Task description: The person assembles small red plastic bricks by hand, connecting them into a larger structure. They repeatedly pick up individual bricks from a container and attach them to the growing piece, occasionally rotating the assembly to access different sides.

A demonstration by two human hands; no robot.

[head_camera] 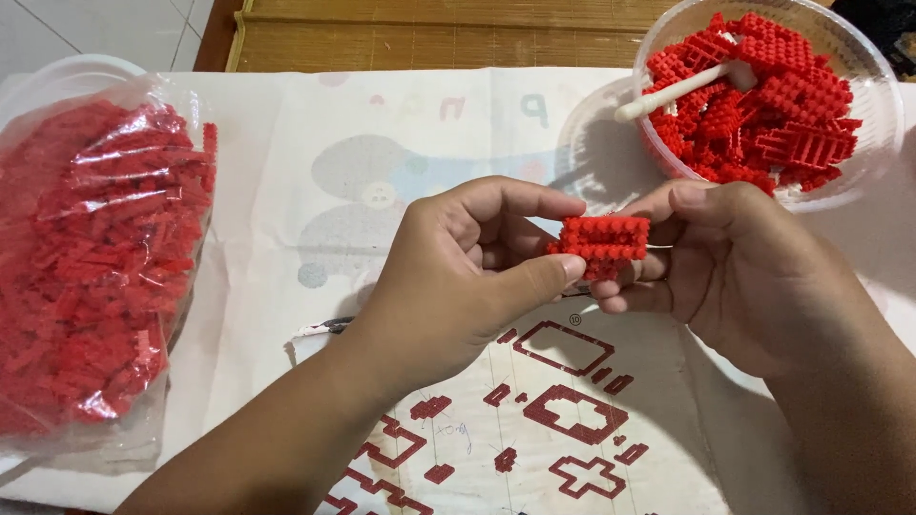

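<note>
A small red block of joined building bricks (604,239) is held between both hands above the table. My left hand (458,277) pinches its left end with thumb and forefinger. My right hand (735,262) grips its right end, fingers curled under it. Beneath the hands lies a white instruction sheet (563,410) printed with red brick shapes.
A clear plastic bowl (883,105) at the back right holds several assembled red brick pieces and a white stick tool (682,88). A clear bag of loose red bricks (91,267) fills the left side. A white patterned cloth (382,162) covers the table; a wooden mat edge (429,33) lies behind.
</note>
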